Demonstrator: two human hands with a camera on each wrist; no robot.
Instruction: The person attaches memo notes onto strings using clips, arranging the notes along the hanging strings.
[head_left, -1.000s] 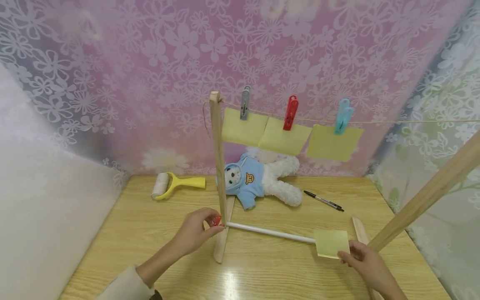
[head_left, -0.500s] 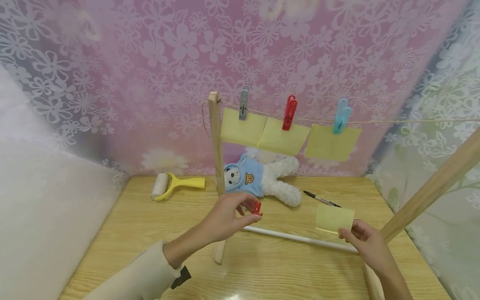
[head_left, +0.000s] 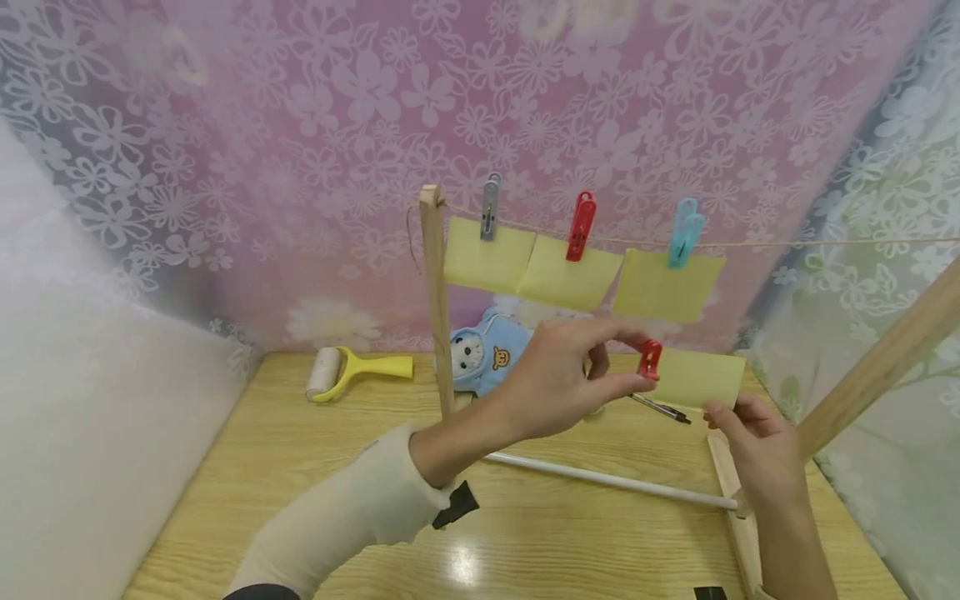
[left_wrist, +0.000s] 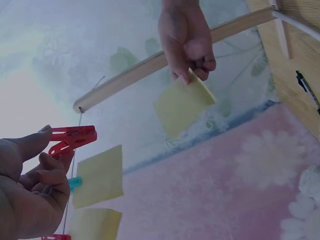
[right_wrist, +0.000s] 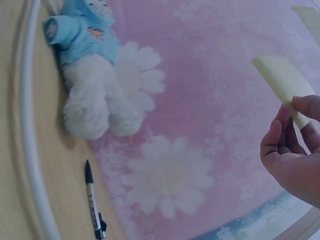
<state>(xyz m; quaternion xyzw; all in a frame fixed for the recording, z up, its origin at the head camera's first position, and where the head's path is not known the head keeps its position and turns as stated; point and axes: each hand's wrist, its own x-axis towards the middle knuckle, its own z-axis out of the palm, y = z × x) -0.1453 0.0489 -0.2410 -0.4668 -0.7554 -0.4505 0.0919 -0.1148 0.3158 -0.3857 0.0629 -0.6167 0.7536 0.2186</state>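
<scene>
My left hand (head_left: 551, 379) pinches a red clothespin (head_left: 649, 360) between thumb and fingers, close beside a yellow sticky note (head_left: 697, 379). That note is held at its lower right corner by my right hand (head_left: 768, 446), thumb in front. Above both hands runs a thin string (head_left: 795, 243). Three yellow notes hang from it: one under a grey clothespin (head_left: 490, 208), one under a red clothespin (head_left: 581, 227), one under a light blue clothespin (head_left: 685, 233). In the left wrist view the pinched red clothespin (left_wrist: 74, 137) shows its two handles between my fingertips.
A left wooden post (head_left: 433, 292) and a slanted right post (head_left: 885, 358) carry the string, with a white rod (head_left: 600, 477) low between them. Behind lie a plush toy in a blue hoodie (head_left: 491, 350), a pen (head_left: 663, 408) and a yellow-handled lint roller (head_left: 352, 369).
My left hand has carried the red clothespin from the left post's foot up and right to the note. My right hand has lifted the note from near the rod toward the string.
</scene>
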